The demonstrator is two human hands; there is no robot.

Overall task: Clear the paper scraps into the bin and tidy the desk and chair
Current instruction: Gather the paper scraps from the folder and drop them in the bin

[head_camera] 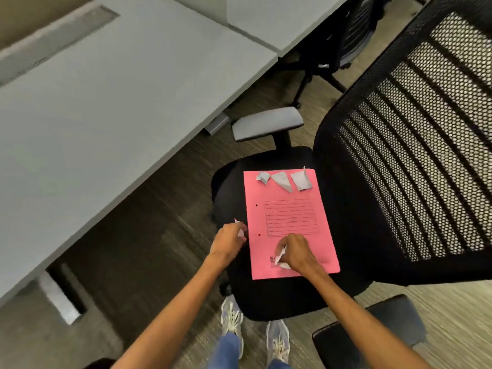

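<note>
A pink folder (290, 209) lies flat on the black seat of an office chair (346, 222). Three grey-white paper scraps rest along the folder's far edge: a small one (263, 177), a middle one (283, 181) and a right one (300, 179). My right hand (295, 251) presses on the folder's near end, its fingers closed on a white scrap (281, 258). My left hand (229, 241) hovers just off the folder's left edge, closed around a scrap whose tips stick out. No bin is in view.
A long grey desk (106, 102) runs along the left. The chair's mesh back (426, 145) stands at the right, with grey armrests at the far side (267, 123) and near right (370, 331). A second chair (354, 35) stands further back. My shoes (231, 318) are below the seat.
</note>
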